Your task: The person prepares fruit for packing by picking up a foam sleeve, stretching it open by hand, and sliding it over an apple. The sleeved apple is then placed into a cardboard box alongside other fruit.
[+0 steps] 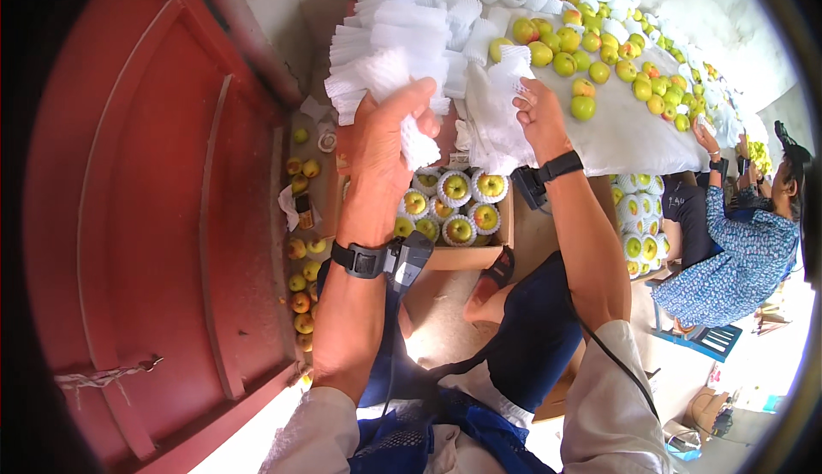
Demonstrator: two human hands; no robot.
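My left hand (390, 123) is closed around a white foam net sleeve (418, 147), whose ends stick out above and below the fist. To its right, my right hand (543, 116) has its fingers curled, pinching another foam net sleeve (514, 61) at the table's near edge. Beyond my left hand lies a thick pile of flattened foam sleeves (385, 24). Below and between my hands stands a cardboard box (467, 258) with several green-yellow apples, each in a foam net; one of them is a netted apple (455, 186).
Loose apples (565, 65) spread over the white-covered table (612, 142). A red door (163, 183) rises at the left, with apples (300, 303) on the floor beside it. At the right, a person in a patterned blue top (728, 243) sits near another box of netted apples (638, 226).
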